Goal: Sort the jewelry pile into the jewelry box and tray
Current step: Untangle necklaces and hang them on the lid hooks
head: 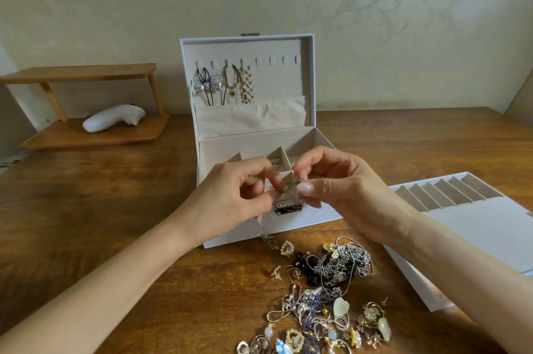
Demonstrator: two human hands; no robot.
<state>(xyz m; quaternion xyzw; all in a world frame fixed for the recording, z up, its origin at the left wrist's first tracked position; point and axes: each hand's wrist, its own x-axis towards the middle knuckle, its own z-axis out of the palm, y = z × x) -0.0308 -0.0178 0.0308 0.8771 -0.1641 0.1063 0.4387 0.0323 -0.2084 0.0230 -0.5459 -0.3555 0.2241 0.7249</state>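
Both hands met over the front of the open box. The left hand and right hand each pinched, thumb against forefinger, one end of a thin silvery chain, the other fingers loosely curled. Its clasp was too small to make out. The held stretch ran from 9 to 3 o'clock, and a tail seemed to hang below the left hand. The box's compartments lay just at 12 o'clock from the fingertips. The tray sat well off at 3 o'clock, nearer the right hand, and the pile lay at 6 o'clock.
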